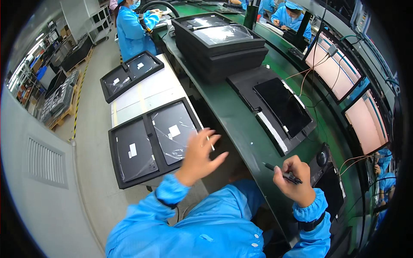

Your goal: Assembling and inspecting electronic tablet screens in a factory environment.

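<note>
My left hand (198,155) is open with its fingers spread. It hovers at the near right corner of a black two-compartment tray (153,142), whose two dark flat panels lie under clear film with white labels. My right hand (297,180) is closed round a dark pen (282,172), held over the green bench with its tip pointing left. Beyond that hand a black tablet-like screen (284,105) rests on a black foam base (245,92), with thin cables running to its far edge.
A second black tray (131,76) sits on the white table (146,99). Black trays (219,43) are stacked on the green bench (232,124). Two lit monitors (335,64) and a black mouse (322,155) are at right. A co-worker (133,32) stands at the far left; another sits farther back.
</note>
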Available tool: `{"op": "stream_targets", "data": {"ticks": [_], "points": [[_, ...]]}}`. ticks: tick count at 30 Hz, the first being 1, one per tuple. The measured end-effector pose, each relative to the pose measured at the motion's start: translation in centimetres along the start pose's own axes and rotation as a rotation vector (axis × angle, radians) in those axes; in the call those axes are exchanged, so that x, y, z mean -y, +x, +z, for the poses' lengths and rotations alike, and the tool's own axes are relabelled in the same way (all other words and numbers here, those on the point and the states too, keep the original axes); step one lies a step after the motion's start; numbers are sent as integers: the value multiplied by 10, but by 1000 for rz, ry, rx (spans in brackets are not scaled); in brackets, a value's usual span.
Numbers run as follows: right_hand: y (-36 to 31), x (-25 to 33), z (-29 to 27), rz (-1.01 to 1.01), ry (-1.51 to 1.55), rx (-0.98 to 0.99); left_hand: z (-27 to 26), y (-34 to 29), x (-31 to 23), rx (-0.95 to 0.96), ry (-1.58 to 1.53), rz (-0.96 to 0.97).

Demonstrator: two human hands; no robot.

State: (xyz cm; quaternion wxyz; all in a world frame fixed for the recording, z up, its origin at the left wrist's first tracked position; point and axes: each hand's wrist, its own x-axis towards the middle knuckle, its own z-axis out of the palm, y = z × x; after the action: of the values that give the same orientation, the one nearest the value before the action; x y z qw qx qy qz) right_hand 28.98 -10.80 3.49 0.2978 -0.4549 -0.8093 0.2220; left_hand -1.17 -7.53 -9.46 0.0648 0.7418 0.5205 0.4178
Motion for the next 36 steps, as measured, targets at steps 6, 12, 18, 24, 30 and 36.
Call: {"op": "stream_targets", "data": {"ticks": [6, 12, 18, 24, 30, 36], "points": [[59, 56, 98, 94, 756, -58, -91, -116, 81, 409, 433, -328], [100, 30, 225, 261, 781, 120, -82, -129, 80, 414, 415, -153], [114, -9, 294, 285, 606, 140, -58, -150, 48, 395, 312, -96], [97, -24, 303, 329, 510, 67, -58, -151, 43, 405, 319, -146], [97, -21, 301, 277, 461, 53, -58, -143, 40, 444, 383, -140], [99, -15, 298, 234, 384, 105, -58, -142, 40, 447, 418, -138]]}}
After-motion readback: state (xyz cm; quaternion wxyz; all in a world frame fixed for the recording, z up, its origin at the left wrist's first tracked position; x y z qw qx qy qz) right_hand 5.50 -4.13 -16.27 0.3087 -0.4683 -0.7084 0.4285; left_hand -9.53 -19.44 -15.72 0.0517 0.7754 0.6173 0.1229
